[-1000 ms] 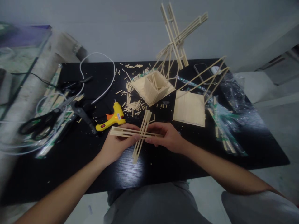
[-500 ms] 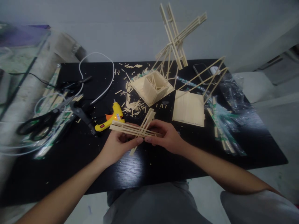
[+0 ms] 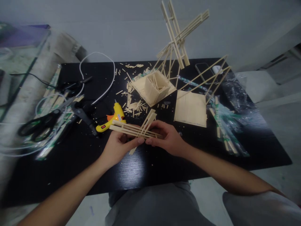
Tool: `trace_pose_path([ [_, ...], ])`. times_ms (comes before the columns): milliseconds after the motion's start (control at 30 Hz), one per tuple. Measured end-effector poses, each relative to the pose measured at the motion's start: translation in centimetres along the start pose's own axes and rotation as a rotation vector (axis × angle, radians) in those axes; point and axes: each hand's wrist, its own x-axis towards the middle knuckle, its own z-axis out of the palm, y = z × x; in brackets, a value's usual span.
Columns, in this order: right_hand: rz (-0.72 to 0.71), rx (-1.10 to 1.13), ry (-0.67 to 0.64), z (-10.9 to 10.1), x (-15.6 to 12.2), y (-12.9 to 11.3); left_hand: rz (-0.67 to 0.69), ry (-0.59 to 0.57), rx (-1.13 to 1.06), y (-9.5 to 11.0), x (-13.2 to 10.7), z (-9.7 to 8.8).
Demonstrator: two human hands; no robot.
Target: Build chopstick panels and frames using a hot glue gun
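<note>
Two hands held one small stick cross [image 3: 141, 131] above the table [image 3: 164, 171], toward the middle of its near edge, the left hand [image 3: 116, 146] and the right hand [image 3: 168, 138] each gripping it, with one yellow glue gun [image 3: 119, 110], two square wooden bases [image 3: 190, 108] and one larger stick cross [image 3: 174, 40] beyond. The small cross's longer-looking arm ran left to right, the other slanting from its far right down toward the near edge. The black tabletop shone near that edge, short cut sticks [image 3: 134, 106] littered its far half, and a grey wall [image 3: 131, 37] rose behind its far edge.

Glue gun [image 3: 119, 113], scissors [image 3: 55, 112] and offcuts [image 3: 134, 106] suggest a craft workshop.
</note>
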Motion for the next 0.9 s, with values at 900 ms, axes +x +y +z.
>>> trace_pose_path([
  [900, -0.055, -0.077, 0.014, 0.66, -0.80, -0.14, 0.052, 0.085, 0.124, -0.03, -0.37, 0.10],
])
